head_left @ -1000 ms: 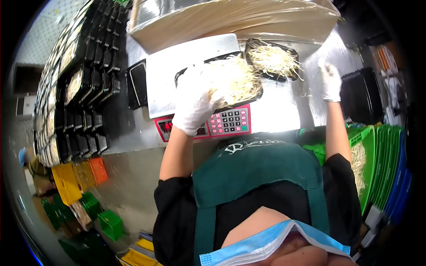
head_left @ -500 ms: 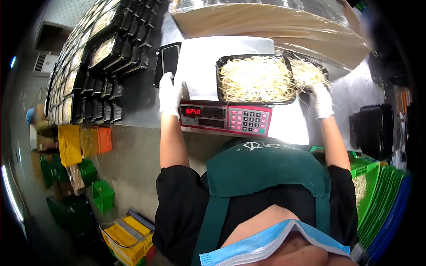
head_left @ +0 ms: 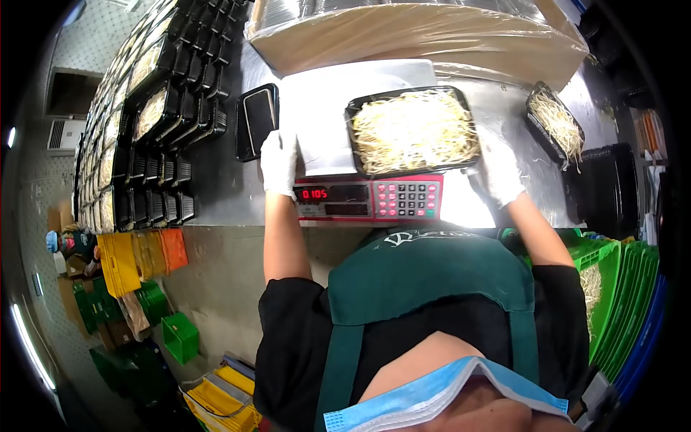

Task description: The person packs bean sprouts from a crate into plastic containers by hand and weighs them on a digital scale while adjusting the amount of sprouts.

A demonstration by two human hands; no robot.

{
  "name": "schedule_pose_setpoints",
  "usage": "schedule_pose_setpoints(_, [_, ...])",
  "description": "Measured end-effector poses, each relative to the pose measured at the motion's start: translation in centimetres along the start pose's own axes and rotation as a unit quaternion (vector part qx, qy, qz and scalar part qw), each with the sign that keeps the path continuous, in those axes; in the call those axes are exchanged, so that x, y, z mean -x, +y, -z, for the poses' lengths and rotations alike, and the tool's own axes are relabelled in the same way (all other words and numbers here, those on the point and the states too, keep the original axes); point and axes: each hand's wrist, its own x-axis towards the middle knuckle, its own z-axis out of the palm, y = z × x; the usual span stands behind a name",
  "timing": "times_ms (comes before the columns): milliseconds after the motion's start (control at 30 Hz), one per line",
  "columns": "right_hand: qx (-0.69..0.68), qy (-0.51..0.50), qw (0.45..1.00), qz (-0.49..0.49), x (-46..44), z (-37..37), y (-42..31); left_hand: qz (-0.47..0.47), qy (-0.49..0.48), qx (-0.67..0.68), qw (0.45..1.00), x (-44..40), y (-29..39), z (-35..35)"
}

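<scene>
A black tray of bean sprouts [head_left: 414, 131] rests on the right part of the scale's metal plate [head_left: 317, 108]. The scale's red panel [head_left: 368, 199] reads 0.105. My gloved left hand [head_left: 279, 163] is at the plate's left edge, fingers together, beside a black tray with a phone-like item [head_left: 258, 122]; whether it grips anything is hidden. At the sprout tray's right side is my gloved right hand [head_left: 498, 169], its fingers blurred against the tray edge. Farther right, a smaller black tray of sprouts [head_left: 556, 124] lies tilted on the metal table [head_left: 223, 194].
Stacked black trays [head_left: 162, 108] with sprouts rise at the left. A plastic-wrapped cardboard box [head_left: 417, 39] stands behind the scale. More black trays [head_left: 608, 191] and green crates [head_left: 619, 302] are at the right. A person [head_left: 75, 245] is far left.
The smaller sprout tray has moved right, away from the scale, and my right hand has left it for the larger tray's side. The display went from 0.250 to 0.105.
</scene>
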Motion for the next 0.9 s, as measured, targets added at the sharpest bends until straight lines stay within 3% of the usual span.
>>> schedule_pose_setpoints(33, [-0.045, -0.021, 0.999, -0.019, 0.4, -2.0, 0.5, -0.066, -0.020, -0.041, 0.997, 0.6, 1.7, 0.1])
schedule_pose_setpoints(67, [-0.088, -0.039, 0.995, -0.040, 0.9, -3.9, 0.9, -0.063, -0.036, -0.031, 0.997, 0.9, 2.3, -0.6])
schedule_pose_setpoints(100, [-0.096, 0.011, 0.995, 0.024, 1.3, -4.9, 3.2, -0.057, -0.049, -0.022, 0.997, 1.0, 2.7, -1.3])
schedule_pose_setpoints(133, [-0.106, -0.018, 0.993, -0.053, 1.5, -5.0, 4.5, -0.081, -0.048, -0.016, 0.995, 1.5, 4.1, -1.9])
schedule_pose_setpoints(167, [-0.295, -0.021, 0.940, -0.168, 3.4, -6.5, 9.3, -0.101, -0.049, -0.012, 0.994, 2.2, 5.5, -2.7])
schedule_pose_setpoints(200, [-0.466, 0.022, 0.839, -0.279, 5.1, -7.9, 13.6, -0.077, -0.072, 0.001, 0.994, 2.7, 5.2, -4.4])
schedule_pose_setpoints(267, [-0.541, 0.057, 0.787, -0.290, 6.0, -5.3, 15.3, -0.064, -0.083, 0.088, 0.991, 3.6, 6.4, -7.0])
schedule_pose_setpoints(300, [-0.692, 0.126, 0.641, -0.307, 5.1, -3.4, 14.3, -0.075, -0.070, 0.163, 0.981, 3.8, 8.2, -7.5])
schedule_pose_setpoints(333, [-0.668, 0.168, 0.630, -0.358, 4.2, -1.6, 12.1, -0.070, -0.063, 0.162, 0.982, 4.2, 8.9, -7.8])
schedule_pose_setpoints(367, [-0.640, 0.210, 0.616, -0.408, 3.3, -0.1, 9.5, -0.123, -0.045, 0.107, 0.986, 4.7, 9.4, -8.1])
schedule_pose_setpoints(467, [-0.635, 0.198, 0.613, -0.426, 3.4, 1.4, 10.0, -0.218, 0.001, -0.021, 0.976, 4.3, 9.1, -6.6])
schedule_pose_setpoints(533, [-0.623, 0.213, 0.617, -0.430, 3.5, 1.5, 9.6, -0.189, 0.072, -0.069, 0.977, 2.8, 5.2, -4.4])
schedule_pose_setpoints(567, [-0.628, 0.221, 0.604, -0.439, 3.6, 1.6, 9.4, -0.134, 0.100, -0.157, 0.973, 2.0, 2.9, -3.0])
schedule_pose_setpoints(600, [-0.572, 0.236, 0.639, -0.456, 4.1, 0.7, 10.6, -0.076, 0.117, -0.245, 0.959, 1.1, 0.7, -1.6])
schedule_pose_setpoints(633, [-0.559, 0.247, 0.642, -0.463, 4.2, 0.6, 10.6, -0.091, 0.134, -0.337, 0.928, 1.0, -2.9, -2.2])
schedule_pose_setpoints(667, [-0.560, 0.249, 0.647, -0.454, 4.1, 0.5, 10.5, -0.073, 0.079, -0.356, 0.928, 0.6, -3.6, -2.1])
schedule_pose_setpoints(700, [-0.562, 0.250, 0.653, -0.443, 4.0, 0.4, 10.3, -0.186, 0.200, -0.391, 0.879, 0.5, -4.7, -2.8])
schedule_pose_setpoints(767, [-0.604, 0.216, 0.634, -0.431, 4.5, 0.2, 11.3, -0.009, 0.098, -0.349, 0.932, 0.5, -3.2, -3.1])
schedule_pose_setpoints(867, [-0.564, 0.236, 0.648, -0.454, 4.9, 0.0, 9.5, -0.100, 0.128, -0.297, 0.941, 1.7, -1.8, -4.2])
schedule_pose_setpoints(900, [-0.580, 0.237, 0.622, -0.470, 5.1, -0.1, 9.0, -0.130, 0.136, -0.276, 0.942, 2.0, -1.6, -5.0])
